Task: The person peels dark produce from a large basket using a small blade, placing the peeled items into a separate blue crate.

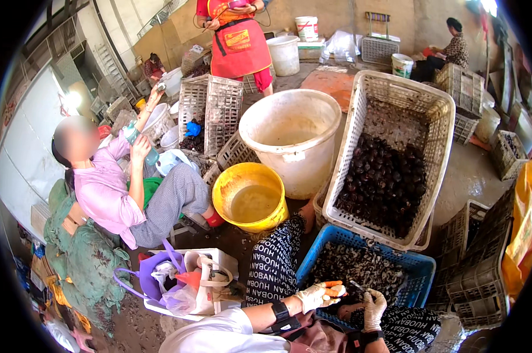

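My left hand [317,296], in a thin pale glove with orange fingertips, is closed over the near side of a blue basket [308,266]. Whatever its curled fingers hold is too small to make out. Just right of it, my gloved right hand [373,310] pinches a thin metal tool [356,286] that points toward the left hand. Many small dark and pale pieces [360,265] fill the basket below. Beyond it, a large whitish crate [445,138] rests tilted, with a heap of dark, rounded shells [386,179] inside.
A yellow bucket [223,203] and big white tub [257,138] stand ahead. On the left, a seated person [110,182] holds a bottle beside a white box [227,265] of bags. Another person in a red apron [239,44] stands farther back. Crates [477,282] stack at right.
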The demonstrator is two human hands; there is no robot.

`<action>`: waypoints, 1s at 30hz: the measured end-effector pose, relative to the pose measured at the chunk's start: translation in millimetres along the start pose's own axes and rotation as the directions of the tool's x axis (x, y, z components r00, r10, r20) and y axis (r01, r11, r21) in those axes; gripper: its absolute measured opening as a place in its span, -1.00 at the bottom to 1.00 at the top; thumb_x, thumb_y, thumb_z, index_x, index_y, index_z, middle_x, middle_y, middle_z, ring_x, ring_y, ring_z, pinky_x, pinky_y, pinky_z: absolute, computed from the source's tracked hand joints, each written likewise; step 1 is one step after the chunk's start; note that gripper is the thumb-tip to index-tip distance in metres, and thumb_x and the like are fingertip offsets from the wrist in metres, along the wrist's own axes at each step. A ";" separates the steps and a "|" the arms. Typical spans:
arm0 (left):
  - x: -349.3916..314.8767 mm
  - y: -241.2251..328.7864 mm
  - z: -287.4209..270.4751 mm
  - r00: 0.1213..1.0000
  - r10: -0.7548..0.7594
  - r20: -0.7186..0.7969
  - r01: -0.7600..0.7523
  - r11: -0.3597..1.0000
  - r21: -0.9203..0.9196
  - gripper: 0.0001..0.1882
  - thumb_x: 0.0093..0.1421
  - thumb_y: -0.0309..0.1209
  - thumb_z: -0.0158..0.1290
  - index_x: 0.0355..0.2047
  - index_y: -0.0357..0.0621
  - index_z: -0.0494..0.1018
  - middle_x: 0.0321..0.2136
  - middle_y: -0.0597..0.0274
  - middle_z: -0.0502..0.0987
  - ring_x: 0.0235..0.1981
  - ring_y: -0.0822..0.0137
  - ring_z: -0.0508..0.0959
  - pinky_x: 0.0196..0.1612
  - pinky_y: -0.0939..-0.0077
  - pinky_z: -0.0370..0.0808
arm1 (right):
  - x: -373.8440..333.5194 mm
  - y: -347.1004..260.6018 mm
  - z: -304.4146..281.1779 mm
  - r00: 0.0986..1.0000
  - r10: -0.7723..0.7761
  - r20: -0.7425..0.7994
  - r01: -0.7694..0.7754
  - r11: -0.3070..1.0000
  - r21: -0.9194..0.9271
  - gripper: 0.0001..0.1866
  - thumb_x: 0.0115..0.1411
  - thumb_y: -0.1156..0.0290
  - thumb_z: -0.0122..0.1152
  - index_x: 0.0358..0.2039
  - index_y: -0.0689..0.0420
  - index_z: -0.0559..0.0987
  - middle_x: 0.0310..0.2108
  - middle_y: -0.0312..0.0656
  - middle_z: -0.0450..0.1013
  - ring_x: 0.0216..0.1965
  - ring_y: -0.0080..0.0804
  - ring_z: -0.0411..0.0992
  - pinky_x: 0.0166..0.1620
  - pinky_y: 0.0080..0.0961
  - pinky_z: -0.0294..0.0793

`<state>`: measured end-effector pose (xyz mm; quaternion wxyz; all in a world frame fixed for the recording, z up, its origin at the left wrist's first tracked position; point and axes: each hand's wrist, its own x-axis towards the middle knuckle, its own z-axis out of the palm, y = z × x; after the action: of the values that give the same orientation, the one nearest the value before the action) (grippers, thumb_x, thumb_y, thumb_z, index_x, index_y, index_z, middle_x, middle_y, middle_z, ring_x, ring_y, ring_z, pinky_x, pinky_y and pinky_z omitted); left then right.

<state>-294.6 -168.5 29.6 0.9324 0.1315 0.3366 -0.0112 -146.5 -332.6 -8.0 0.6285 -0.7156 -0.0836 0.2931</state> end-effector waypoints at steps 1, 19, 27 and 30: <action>21.6 -8.0 -21.2 1.000 0.028 -0.003 -0.028 0.999 -0.015 -0.58 0.14 -0.65 0.00 0.03 -0.18 0.34 -0.09 0.06 0.48 -0.03 0.19 0.51 -0.12 0.56 0.55 | 0.9 -0.4 5.8 0.995 -0.089 0.047 0.089 0.996 -0.011 -0.85 0.06 0.62 0.20 -0.31 0.29 0.56 -0.31 -0.25 0.52 -0.37 -0.56 0.42 -0.24 -0.66 0.43; 24.0 -5.4 -22.4 0.975 0.016 0.223 0.005 0.995 -0.097 -0.81 0.17 -0.48 0.05 -0.18 -0.14 0.43 -0.27 0.24 0.51 -0.35 0.41 0.54 -0.35 0.66 0.52 | -2.1 -13.3 12.5 0.983 -0.166 0.079 0.172 0.981 -0.087 -0.82 0.08 0.56 0.23 -0.27 0.29 0.57 -0.29 -0.21 0.51 -0.29 -0.52 0.43 -0.17 -0.60 0.43; 5.0 1.6 -0.8 0.999 0.008 0.041 -0.008 1.000 0.002 -0.60 0.07 -0.57 0.10 -0.04 -0.07 0.38 -0.26 0.23 0.47 -0.40 0.39 0.45 -0.55 0.82 0.38 | 1.9 -13.6 2.6 0.980 -0.184 0.078 0.198 0.950 -0.242 -0.77 0.10 0.45 0.24 -0.21 0.24 0.59 -0.32 -0.18 0.54 -0.29 -0.47 0.47 -0.17 -0.55 0.44; 7.0 2.5 -0.5 0.998 -0.061 0.017 0.060 0.997 0.048 -0.51 0.10 -0.55 0.09 0.07 -0.03 0.34 -0.27 0.26 0.48 -0.42 0.43 0.46 -0.54 0.81 0.38 | -10.7 -23.9 21.5 0.904 -0.347 0.250 0.413 0.860 -0.300 -0.80 0.09 0.48 0.26 -0.24 0.22 0.59 -0.30 -0.21 0.53 -0.32 -0.50 0.45 -0.22 -0.59 0.45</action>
<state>-289.2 -165.5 25.4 0.9313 0.1435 0.3313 -0.0485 -160.5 -314.9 17.1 0.5278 -0.7530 -0.3324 0.2097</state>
